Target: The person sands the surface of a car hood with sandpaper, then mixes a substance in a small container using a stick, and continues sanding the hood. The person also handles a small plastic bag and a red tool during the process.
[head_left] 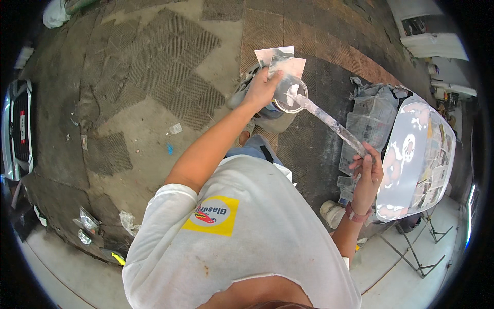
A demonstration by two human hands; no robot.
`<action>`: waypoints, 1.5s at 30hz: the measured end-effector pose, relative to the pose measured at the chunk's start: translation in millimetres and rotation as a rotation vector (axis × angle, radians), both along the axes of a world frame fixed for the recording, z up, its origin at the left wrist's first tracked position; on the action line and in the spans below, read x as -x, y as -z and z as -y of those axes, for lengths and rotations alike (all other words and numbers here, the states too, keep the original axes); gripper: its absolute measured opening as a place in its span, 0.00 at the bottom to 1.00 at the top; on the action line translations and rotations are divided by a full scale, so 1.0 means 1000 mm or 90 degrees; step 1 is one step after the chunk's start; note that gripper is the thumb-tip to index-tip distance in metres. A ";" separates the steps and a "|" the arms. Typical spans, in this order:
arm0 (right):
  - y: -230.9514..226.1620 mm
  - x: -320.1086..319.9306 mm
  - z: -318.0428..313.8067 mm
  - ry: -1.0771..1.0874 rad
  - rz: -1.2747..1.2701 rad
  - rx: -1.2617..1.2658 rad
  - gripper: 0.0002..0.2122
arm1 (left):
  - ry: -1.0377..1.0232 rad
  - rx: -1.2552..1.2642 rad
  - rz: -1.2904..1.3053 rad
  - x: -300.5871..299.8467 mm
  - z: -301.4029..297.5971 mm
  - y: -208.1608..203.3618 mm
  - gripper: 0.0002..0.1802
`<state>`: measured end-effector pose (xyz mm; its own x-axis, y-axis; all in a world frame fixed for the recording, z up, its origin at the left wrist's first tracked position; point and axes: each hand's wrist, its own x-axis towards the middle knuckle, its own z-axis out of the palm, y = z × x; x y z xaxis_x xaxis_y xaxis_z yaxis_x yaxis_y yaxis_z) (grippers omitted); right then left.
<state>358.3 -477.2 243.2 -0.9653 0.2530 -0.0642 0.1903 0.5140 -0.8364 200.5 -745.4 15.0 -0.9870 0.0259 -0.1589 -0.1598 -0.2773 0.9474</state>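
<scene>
My left hand [261,91] is closed on two flat square putty spreaders [288,64], pale pink and smeared with grey. They overlap and reach over the far side of a round open tin [307,94]. In my right hand [369,169], a long flat mixing stick [329,122] is gripped near its lower end; dried filler coats its length. Its far end lies over the tin's mouth, beside a lump of white putty [292,95]. Whether that lump sits on the stick or on the spreader, I cannot tell. The spreaders and stick partly hide the tin's inside.
At the right stands a car panel [401,154] with glossy filled patches, part-covered in masking paper [370,129]. A white bucket [333,213] is beside it, and a metal stand [419,257] lower right. A car front [21,129] shows far left. Worn matting [175,67] covers the floor.
</scene>
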 end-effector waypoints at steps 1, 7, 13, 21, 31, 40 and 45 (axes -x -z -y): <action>0.000 0.000 0.002 -0.004 -0.004 -0.008 0.16 | 0.014 0.039 -0.009 0.000 0.003 -0.003 0.22; 0.001 0.006 0.001 -0.027 -0.003 -0.005 0.15 | 0.000 0.052 -0.030 0.005 -0.004 0.003 0.21; 0.004 0.019 -0.009 -0.038 0.024 -0.002 0.14 | 0.032 0.041 0.011 0.015 -0.020 0.008 0.22; 0.046 0.067 -0.026 -0.134 0.029 -0.027 0.14 | -0.039 -0.193 0.107 0.031 -0.046 -0.003 0.23; 0.202 0.147 -0.037 -0.217 -0.027 -0.341 0.28 | -0.055 -0.314 0.275 0.011 -0.028 -0.039 0.28; 0.170 0.219 0.040 -0.034 0.167 0.841 0.25 | 0.004 -0.302 0.263 -0.003 -0.056 -0.077 0.26; 0.121 0.247 0.001 -0.208 -0.123 0.392 0.24 | -0.135 -0.154 0.151 0.005 -0.053 -0.080 0.26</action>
